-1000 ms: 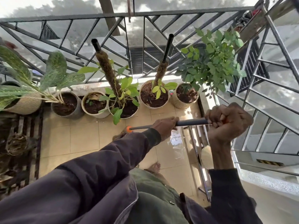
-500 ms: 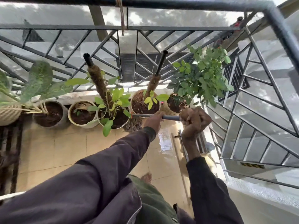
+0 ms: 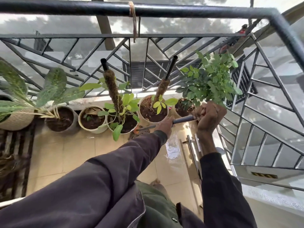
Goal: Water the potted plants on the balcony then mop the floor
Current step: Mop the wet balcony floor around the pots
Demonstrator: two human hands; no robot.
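Observation:
Both my hands grip a grey mop handle (image 3: 183,120) that slants down to the left. My left hand (image 3: 165,125) holds it lower down, my right hand (image 3: 208,115) holds its upper end. The mop head (image 3: 137,134), dark strands under an orange collar, rests on the tiled floor (image 3: 69,150) right in front of the pots. Several potted plants stand in a row along the railing: a white pot with a moss pole (image 3: 122,121), another white pot (image 3: 153,111), and a bushy green plant (image 3: 212,81) just behind my right hand.
A dark metal railing (image 3: 148,9) closes the balcony ahead and to the right. A wet patch (image 3: 172,148) shines on the tiles below my left hand. A metal sliding-door track (image 3: 190,152) runs along the right. A dark slatted mat (image 3: 14,150) lies at the left. My bare foot (image 3: 155,181) shows below.
Both hands have pushed the mop forward toward the pots; the mop head now lies at the foot of the white pots. The view has tilted up toward the top rail.

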